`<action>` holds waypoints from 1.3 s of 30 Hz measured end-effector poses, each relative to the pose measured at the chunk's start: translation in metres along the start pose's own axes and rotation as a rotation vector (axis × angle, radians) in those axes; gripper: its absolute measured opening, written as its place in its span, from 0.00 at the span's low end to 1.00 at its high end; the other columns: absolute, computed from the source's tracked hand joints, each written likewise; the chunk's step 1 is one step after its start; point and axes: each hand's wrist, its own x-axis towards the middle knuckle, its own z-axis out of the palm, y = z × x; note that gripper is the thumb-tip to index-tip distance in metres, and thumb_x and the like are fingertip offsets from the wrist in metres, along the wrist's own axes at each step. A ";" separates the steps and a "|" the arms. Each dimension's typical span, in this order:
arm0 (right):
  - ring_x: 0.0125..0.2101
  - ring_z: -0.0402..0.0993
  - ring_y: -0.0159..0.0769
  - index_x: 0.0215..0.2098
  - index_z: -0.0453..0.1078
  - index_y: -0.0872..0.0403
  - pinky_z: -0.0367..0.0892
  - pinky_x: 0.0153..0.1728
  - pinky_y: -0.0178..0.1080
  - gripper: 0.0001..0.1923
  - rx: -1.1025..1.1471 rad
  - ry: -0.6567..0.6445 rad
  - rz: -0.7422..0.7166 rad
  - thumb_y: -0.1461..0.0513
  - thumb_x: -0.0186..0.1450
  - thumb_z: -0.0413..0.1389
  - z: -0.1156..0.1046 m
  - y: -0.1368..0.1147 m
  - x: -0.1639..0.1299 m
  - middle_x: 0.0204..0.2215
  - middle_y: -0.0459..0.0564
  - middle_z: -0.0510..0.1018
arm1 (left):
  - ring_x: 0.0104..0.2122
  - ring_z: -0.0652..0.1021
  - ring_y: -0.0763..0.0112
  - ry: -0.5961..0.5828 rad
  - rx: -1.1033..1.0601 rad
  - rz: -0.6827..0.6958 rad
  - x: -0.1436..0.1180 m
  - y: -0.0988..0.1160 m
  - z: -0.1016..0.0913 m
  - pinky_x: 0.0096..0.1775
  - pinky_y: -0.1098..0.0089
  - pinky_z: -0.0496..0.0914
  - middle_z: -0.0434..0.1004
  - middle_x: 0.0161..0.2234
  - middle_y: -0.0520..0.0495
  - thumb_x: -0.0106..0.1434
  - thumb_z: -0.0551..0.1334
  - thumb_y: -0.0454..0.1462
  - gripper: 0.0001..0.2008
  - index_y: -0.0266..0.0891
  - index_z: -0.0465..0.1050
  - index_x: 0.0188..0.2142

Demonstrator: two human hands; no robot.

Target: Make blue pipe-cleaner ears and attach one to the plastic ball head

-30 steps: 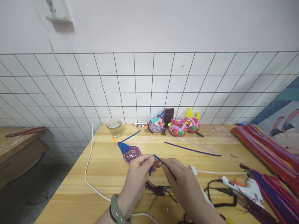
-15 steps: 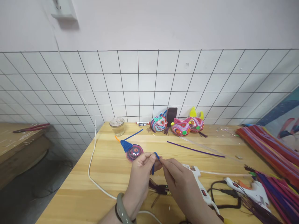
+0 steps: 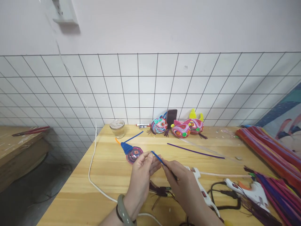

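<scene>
A short blue pipe cleaner (image 3: 157,157) stretches between my two hands above the wooden table. My left hand (image 3: 142,171) pinches one end between thumb and fingers. The other end is in the closed fingers of my right hand (image 3: 184,182). Just behind my left hand lies a round dome-like piece (image 3: 134,155) wound in pink and blue. A blue triangular wound piece (image 3: 126,147) rests against its upper left edge, with a blue strip and an orange strip beside it. Under my right hand, a bundle of dark strands (image 3: 162,190) is partly covered.
Colourful wound animal figures (image 3: 181,128) and a phone (image 3: 172,117) stand by the tiled wall. A glass jar (image 3: 117,128) is at back left. At right are a hot glue gun (image 3: 249,191), a power strip (image 3: 203,190) and pipe cleaner bundles (image 3: 265,150). A white cable (image 3: 98,186) crosses the left side.
The blue pipe cleaner, bent over my left fingertips with its end hanging down before, is now straight between my hands. My right hand has shifted slightly.
</scene>
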 end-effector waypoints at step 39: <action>0.31 0.75 0.36 0.37 0.72 0.53 0.69 0.32 0.35 0.11 0.001 0.041 0.071 0.65 0.61 0.49 -0.001 0.013 -0.002 0.31 0.50 0.79 | 0.37 0.75 0.67 -0.225 -0.080 -0.171 -0.004 -0.007 0.000 0.44 0.64 0.66 0.76 0.35 0.41 0.61 0.55 0.38 0.11 0.33 0.72 0.35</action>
